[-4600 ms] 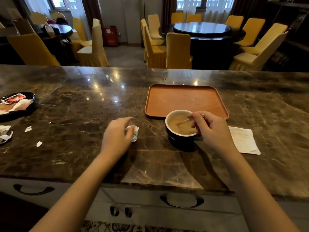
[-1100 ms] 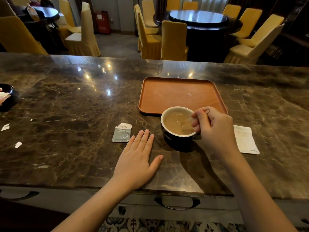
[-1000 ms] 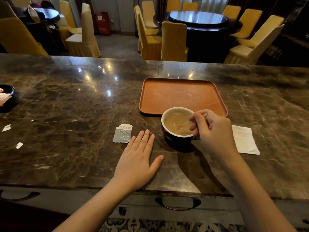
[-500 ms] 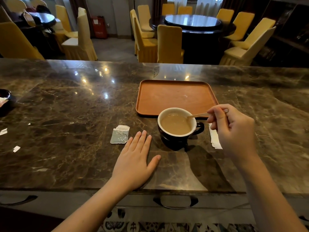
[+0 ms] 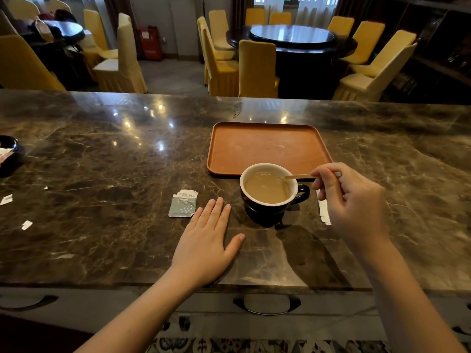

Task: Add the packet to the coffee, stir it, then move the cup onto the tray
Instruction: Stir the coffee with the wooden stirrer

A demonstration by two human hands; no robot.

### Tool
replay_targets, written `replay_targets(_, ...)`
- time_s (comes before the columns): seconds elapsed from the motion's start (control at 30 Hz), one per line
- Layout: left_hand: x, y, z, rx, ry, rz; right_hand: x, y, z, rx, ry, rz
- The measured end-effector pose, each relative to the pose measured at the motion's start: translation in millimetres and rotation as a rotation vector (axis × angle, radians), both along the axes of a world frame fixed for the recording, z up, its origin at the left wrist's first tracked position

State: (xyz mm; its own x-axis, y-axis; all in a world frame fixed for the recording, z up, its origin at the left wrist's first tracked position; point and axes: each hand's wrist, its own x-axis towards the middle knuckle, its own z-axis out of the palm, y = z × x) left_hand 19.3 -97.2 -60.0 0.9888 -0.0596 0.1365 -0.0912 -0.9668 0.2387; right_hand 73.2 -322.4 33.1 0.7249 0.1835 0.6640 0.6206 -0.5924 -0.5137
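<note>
A dark cup [image 5: 265, 211] with a white inside, full of milky coffee, stands on the marble counter just in front of the orange tray [image 5: 254, 149]. Its handle points right. My right hand [image 5: 354, 202] is to the right of the cup and pinches a wooden stir stick [image 5: 297, 176], whose tip hovers at the cup's right rim. My left hand [image 5: 206, 240] lies flat and open on the counter, left of the cup. The torn grey packet [image 5: 184, 203] lies just beyond its fingertips.
A white napkin [image 5: 324, 212] lies right of the cup, mostly hidden by my right hand. A black dish [image 5: 7, 155] with wrappers sits at the far left edge, with paper scraps [image 5: 25, 224] near it. Yellow chairs and round tables stand beyond the counter.
My right hand has pulled the stir stick out of the coffee and drawn back to the right of the cup. My left hand earlier set the packet down and now rests flat.
</note>
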Motion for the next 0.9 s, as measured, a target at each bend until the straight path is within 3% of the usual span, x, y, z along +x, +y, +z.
replay_targets(0.2,0.1,0.1,0.7,0.003,0.006,0.0,7.6,1.5,-5.6,-0.037,0.056,0.031)
replay_targets(0.57,-0.5,0.1,0.2,0.007,0.004,-0.004,-10.2,-10.3,-1.3,0.017,-0.087,-0.006)
replay_targets(0.77,0.8,0.1,0.4,0.018,0.007,-0.008,-16.0,-11.1,-9.3,0.033,0.01,0.032)
replay_targets(0.9,0.6,0.2,0.7,0.017,0.005,-0.012,-19.7,-23.5,-12.8,0.179,0.081,0.014)
